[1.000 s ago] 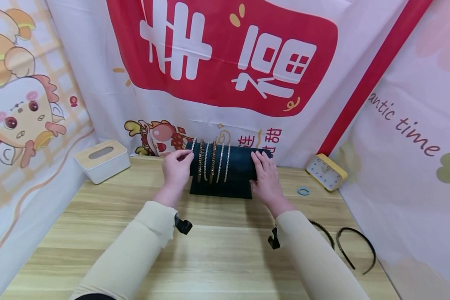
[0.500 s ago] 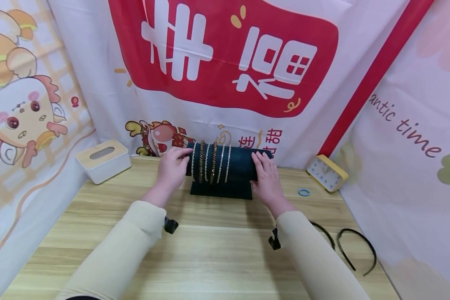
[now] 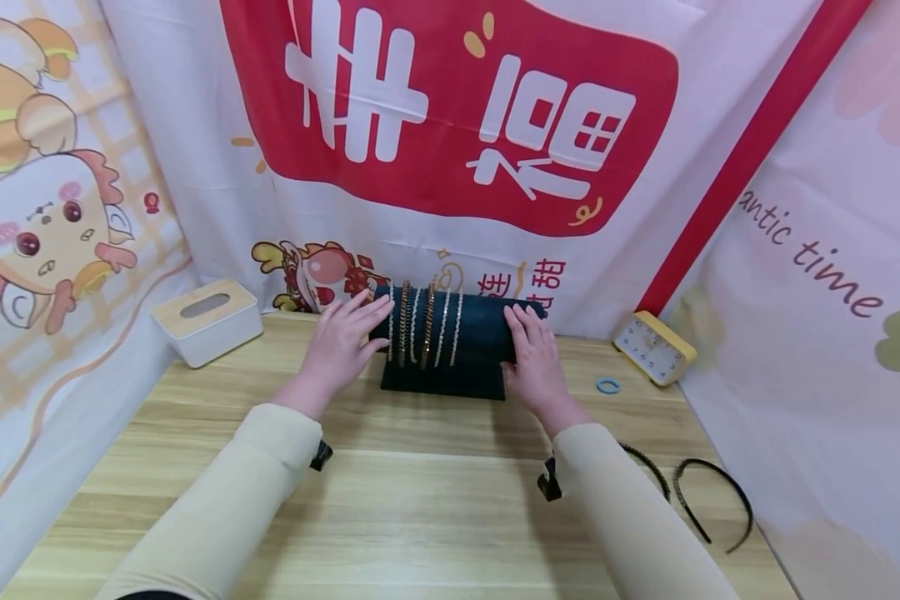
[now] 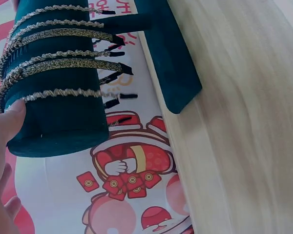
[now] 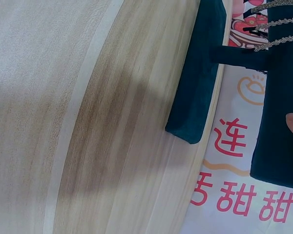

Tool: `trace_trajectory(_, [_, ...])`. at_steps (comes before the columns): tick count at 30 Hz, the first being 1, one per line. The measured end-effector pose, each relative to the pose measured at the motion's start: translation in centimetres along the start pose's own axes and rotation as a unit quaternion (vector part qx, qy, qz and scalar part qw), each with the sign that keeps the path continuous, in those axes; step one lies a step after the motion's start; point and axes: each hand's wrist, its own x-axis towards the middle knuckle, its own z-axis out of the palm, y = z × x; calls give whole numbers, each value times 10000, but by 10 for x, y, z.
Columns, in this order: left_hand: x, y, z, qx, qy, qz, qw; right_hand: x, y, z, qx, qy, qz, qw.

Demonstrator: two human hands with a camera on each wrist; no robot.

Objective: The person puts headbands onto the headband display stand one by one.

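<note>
A dark teal velvet display stand point(image 3: 483, 329) stands at the back of the table, its thick roll raised over a flat base point(image 3: 442, 382). Several headbands, gold-brown and pale glittery ones, hang side by side on the roll's left half. My left hand point(image 3: 337, 342) lies at the left end with fairly straight fingers, close to the outermost pale headband point(image 4: 63, 92); its thumb tip point(image 4: 17, 109) touches this band's upper part in the left wrist view. My right hand point(image 3: 532, 354) holds the roll's bare right end, fingers over the top and thumb in front.
On the right lie a small blue ring point(image 3: 608, 385), a black headband point(image 3: 712, 467) and another dark one point(image 3: 648, 467) partly behind the right sleeve. A yellow clock point(image 3: 654, 346) stands at the back right, a tissue box point(image 3: 208, 325) at the back left. Printed cloth point(image 3: 450, 192) hangs behind.
My left hand has let go of the outermost pale headband, which it pinched a second ago, moved left and spread its fingers over the roll's left end. The right hand keeps its place.
</note>
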Motion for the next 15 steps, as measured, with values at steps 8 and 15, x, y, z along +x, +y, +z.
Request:
trace_trajectory(8, [6, 4, -4, -102, -338, 84, 9993, 0, -1, 1, 16, 47, -45, 10000])
trace_trajectory(15, [7, 5, -4, 281, -710, -114, 9970, 0, -1, 0, 15, 32, -28, 10000])
